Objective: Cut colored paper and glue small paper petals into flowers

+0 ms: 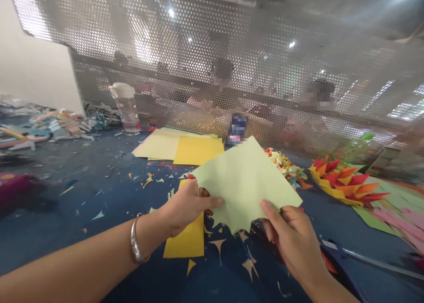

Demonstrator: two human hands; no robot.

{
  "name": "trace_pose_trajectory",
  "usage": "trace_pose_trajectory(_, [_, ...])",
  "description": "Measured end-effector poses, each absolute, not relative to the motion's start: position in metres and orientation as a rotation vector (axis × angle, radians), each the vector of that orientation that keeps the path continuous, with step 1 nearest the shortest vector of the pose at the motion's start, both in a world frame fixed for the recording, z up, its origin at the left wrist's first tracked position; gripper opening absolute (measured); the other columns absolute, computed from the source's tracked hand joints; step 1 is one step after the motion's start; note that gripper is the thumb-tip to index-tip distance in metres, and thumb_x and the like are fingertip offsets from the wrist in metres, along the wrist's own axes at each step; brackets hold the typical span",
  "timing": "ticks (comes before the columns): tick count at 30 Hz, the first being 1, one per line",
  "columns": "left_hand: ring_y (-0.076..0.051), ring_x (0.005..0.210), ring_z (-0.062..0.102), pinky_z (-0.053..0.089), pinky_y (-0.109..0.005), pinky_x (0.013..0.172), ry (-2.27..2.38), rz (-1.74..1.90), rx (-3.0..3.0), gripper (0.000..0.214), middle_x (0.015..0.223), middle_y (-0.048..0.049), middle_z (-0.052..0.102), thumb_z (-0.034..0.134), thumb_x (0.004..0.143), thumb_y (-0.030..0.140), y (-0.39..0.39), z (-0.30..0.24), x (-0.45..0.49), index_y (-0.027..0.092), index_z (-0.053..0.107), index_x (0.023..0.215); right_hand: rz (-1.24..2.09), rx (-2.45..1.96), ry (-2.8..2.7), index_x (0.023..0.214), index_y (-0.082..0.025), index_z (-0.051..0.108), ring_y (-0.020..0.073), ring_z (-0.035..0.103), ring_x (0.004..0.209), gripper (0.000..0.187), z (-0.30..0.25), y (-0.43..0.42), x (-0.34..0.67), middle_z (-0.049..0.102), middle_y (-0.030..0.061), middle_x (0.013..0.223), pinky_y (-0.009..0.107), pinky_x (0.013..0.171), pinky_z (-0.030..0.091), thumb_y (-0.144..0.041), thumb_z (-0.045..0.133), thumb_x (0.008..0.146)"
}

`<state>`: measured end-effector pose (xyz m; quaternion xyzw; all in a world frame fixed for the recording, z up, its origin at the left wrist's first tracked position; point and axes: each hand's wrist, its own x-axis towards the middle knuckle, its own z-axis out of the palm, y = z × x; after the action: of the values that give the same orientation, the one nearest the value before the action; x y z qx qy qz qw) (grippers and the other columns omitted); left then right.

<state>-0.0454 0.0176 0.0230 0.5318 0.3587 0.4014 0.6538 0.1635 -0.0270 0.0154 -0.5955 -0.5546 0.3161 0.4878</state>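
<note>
A pale green sheet of paper (245,179) is held up over the table, tilted, its near edge cut into a jagged, scalloped line. My left hand (188,203) pinches its left side between thumb and fingers; a silver bangle circles that wrist. At the lower right edge my right hand (288,230) grips the same sheet, thumb on top. Under the left hand lies a yellow paper strip (185,243). Below the sheet, a thin blue tool (245,250), partly hidden, lies among small pointed paper scraps (217,248).
Stacked cream paper (159,145) and yellow paper (198,150) lie behind. A lidded bottle (126,108) and a propped phone (236,128) stand by the perforated metal screen (185,51). At right sit a red, orange and yellow folded-paper piece (346,183) and pink paper (397,223). Scraps litter the dark blue table.
</note>
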Motion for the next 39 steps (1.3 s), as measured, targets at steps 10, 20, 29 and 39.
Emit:
trace_pose_trajectory(10, [-0.019, 0.075, 0.065, 0.05, -0.028, 0.065, 0.749, 0.946, 1.103, 0.031, 0.088, -0.0068, 0.071, 0.074, 0.068, 0.026, 0.009, 0.024, -0.036, 0.021, 0.066, 0.098, 0.846, -1.493, -1.481, 0.038, -0.021, 0.046, 0.0102, 0.038, 0.035, 0.055, 0.023, -0.031, 0.152, 0.04, -0.0026, 0.034, 0.024, 0.039, 0.029, -0.055, 0.055, 0.079])
trace_pose_trajectory(20, [-0.017, 0.076, 0.063, 0.049, -0.025, 0.065, 0.803, 0.838, 1.26, 0.028, 0.086, -0.0074, 0.069, 0.064, 0.077, 0.04, 0.038, 0.04, -0.079, 0.015, 0.069, 0.087, 0.735, -1.782, -1.405, 0.034, -0.022, 0.037, 0.0127, 0.043, 0.039, 0.058, 0.022, -0.031, 0.162, 0.038, -0.0028, 0.035, 0.026, 0.046, 0.036, -0.059, 0.056, 0.074])
trace_pose_trajectory(29, [-0.018, 0.075, 0.067, 0.05, -0.026, 0.066, 0.813, 0.414, 1.625, 0.026, 0.087, -0.0078, 0.073, 0.058, 0.08, 0.039, 0.035, 0.037, -0.084, 0.019, 0.072, 0.087, 0.867, -1.641, -1.558, 0.041, -0.021, 0.04, 0.0104, 0.038, 0.036, 0.053, 0.017, -0.025, 0.168, 0.037, -0.0042, 0.035, 0.024, 0.041, 0.029, -0.056, 0.053, 0.079])
trace_pose_trajectory(39, [-0.021, 0.081, 0.065, 0.05, -0.027, 0.068, 0.78, 0.484, 1.654, 0.032, 0.091, -0.0073, 0.072, 0.065, 0.072, 0.042, 0.034, 0.028, -0.084, 0.018, 0.071, 0.092, 0.832, -1.631, -1.644, 0.043, -0.02, 0.037, 0.0091, 0.036, 0.037, 0.054, 0.018, -0.024, 0.169, 0.036, -0.005, 0.037, 0.022, 0.04, 0.027, -0.058, 0.052, 0.08])
